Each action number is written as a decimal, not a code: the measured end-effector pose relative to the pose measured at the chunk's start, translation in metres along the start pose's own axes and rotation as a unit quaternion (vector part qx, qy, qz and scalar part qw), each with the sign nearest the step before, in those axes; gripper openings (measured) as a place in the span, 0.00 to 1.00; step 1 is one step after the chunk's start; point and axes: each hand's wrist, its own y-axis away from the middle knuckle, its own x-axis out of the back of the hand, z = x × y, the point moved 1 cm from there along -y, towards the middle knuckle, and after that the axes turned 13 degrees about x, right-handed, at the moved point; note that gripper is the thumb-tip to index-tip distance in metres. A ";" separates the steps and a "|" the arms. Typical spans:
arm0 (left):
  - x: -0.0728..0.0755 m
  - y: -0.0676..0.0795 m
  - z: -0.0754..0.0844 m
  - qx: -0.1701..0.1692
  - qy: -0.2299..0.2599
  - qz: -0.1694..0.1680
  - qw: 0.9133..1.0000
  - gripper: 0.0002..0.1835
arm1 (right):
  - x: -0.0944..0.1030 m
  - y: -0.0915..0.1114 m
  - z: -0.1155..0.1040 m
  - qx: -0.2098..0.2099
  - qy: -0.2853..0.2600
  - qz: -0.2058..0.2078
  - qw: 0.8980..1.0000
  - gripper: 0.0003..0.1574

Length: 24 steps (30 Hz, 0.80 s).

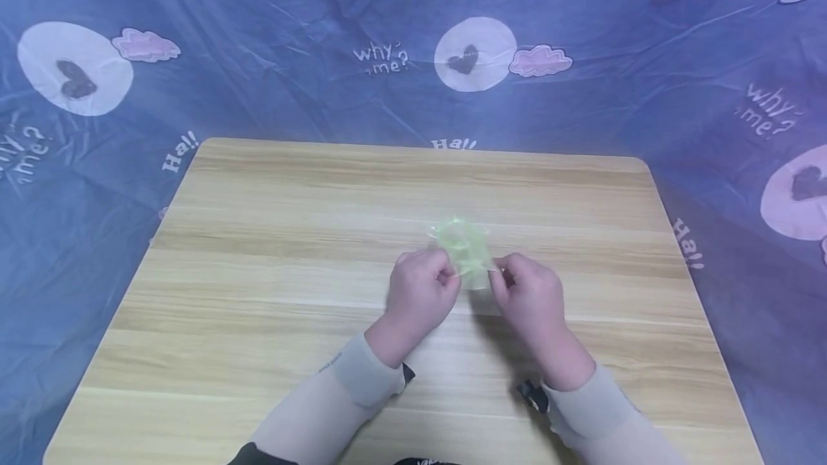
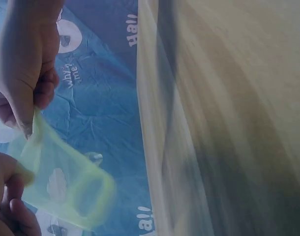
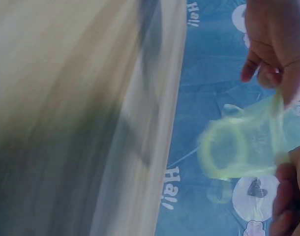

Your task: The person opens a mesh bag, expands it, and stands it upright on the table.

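Observation:
Held out between both hands is a small, thin, translucent yellow-green plastic piece (image 1: pixel 474 253), looking like a little bag, with a rounded loop at its far end. My left hand (image 1: pixel 423 289) pinches one corner of the near edge between thumb and fingers, and my right hand (image 1: pixel 530 300) pinches the opposite corner. In the left wrist view, the plastic piece (image 2: pixel 66 177) hangs between the right hand (image 2: pixel 27 64) above and the left hand (image 2: pixel 10 196) below. The right wrist view shows the loop end of the plastic piece (image 3: pixel 243 142) blurred, pointing away from the fingers.
Below the hands lies a light wood-grain table (image 1: pixel 258 271). Behind it hangs a blue printed cloth (image 1: pixel 310 77) with white and pink shapes. Dark wrist mounts (image 1: pixel 533 397) sit under the sleeves, and the arms cast a shadow across the wood.

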 end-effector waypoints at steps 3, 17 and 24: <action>0.000 0.001 0.000 0.005 0.001 -0.005 1.000 0.09 | -0.001 0.002 -0.001 0.025 0.028 0.037 0.999 0.02; -0.002 0.000 0.001 -0.034 -0.003 0.012 0.999 0.06 | 0.000 0.001 0.002 0.049 -0.028 0.083 0.995 0.15; 0.000 -0.003 -0.003 -0.032 0.001 0.030 0.999 0.06 | 0.002 0.000 0.002 0.047 -0.011 0.052 0.997 0.13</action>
